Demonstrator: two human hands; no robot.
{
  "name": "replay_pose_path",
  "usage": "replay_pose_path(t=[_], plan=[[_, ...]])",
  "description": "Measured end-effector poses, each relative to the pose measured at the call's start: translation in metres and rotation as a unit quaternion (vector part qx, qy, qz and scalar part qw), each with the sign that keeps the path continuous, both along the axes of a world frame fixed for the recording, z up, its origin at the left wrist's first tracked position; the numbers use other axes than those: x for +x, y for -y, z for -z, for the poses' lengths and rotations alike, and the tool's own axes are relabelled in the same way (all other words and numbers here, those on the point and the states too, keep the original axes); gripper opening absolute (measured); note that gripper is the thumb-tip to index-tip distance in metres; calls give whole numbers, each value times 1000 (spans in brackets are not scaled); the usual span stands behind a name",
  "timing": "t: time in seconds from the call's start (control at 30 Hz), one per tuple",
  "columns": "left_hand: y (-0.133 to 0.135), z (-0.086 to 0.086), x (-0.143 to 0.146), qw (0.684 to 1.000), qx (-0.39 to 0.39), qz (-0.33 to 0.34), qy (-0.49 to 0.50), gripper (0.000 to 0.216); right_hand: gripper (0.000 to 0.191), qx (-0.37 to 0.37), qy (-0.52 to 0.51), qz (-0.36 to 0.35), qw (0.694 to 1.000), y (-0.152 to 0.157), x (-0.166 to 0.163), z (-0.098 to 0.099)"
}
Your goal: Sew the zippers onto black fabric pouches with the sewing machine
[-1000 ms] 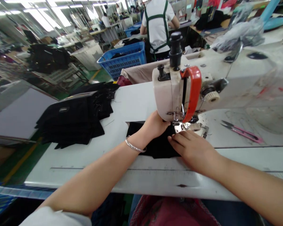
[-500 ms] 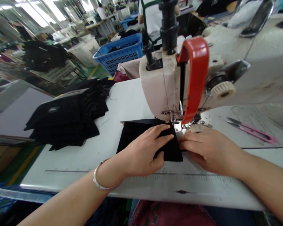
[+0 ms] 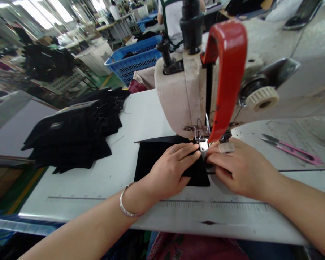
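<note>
A flat black fabric piece [image 3: 148,159] lies on the white sewing table [image 3: 124,180], its upper right corner at the metal presser foot [image 3: 203,145] of a sewing machine [image 3: 170,97]. My left hand [image 3: 170,168] rests on this fabric, palm down with fingers stretched toward the needle area. A bracelet circles that wrist. Just right of the presser foot, my right hand [image 3: 241,166] has its fingers curled together beside the fabric's right edge. Whatever its fingertips may pinch is hidden. The machine's red guard [image 3: 230,72] stands in front of the needle.
A pile of black fabric pieces [image 3: 67,133] lies on the table's left. Pink-handled thread snips [image 3: 295,150] lie right of my right hand. Ruler markings [image 3: 216,206] run along the front edge. Behind the table are a blue crate [image 3: 138,61] and a person [image 3: 173,21].
My left hand has slid slightly, its fingers now closer together and nearer the presser foot. My right fingers have shifted up close to the foot. The fabric has barely moved.
</note>
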State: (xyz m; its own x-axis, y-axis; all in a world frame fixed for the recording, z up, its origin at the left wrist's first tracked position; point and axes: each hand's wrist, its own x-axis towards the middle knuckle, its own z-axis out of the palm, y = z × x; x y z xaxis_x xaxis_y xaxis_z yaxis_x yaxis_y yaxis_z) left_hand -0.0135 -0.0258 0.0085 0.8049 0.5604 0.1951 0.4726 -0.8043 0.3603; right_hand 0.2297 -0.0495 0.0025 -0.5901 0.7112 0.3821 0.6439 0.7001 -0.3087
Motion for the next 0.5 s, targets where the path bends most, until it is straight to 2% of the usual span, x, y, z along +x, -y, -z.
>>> replay_pose_path(t=[0.07, 0.13, 0.2, 0.37, 0.5], plan=[[-2, 1, -2, 1000, -3, 2, 2, 65, 21, 28, 18, 54, 998, -7, 0, 5], [-5, 1, -3, 1000, -5, 9, -3, 64, 20, 24, 45, 81, 995, -13, 0, 10], [-8, 0, -4, 1000, -8, 19, -5, 64, 19, 18, 59, 91, 994, -14, -1, 13], [-10, -1, -4, 1000, -16, 27, 3, 64, 27, 57, 68, 114, 990, -9, -6, 11], [-9, -2, -2, 999, -32, 20, 16, 60, 22, 18, 19, 136, 990, -17, -8, 8]])
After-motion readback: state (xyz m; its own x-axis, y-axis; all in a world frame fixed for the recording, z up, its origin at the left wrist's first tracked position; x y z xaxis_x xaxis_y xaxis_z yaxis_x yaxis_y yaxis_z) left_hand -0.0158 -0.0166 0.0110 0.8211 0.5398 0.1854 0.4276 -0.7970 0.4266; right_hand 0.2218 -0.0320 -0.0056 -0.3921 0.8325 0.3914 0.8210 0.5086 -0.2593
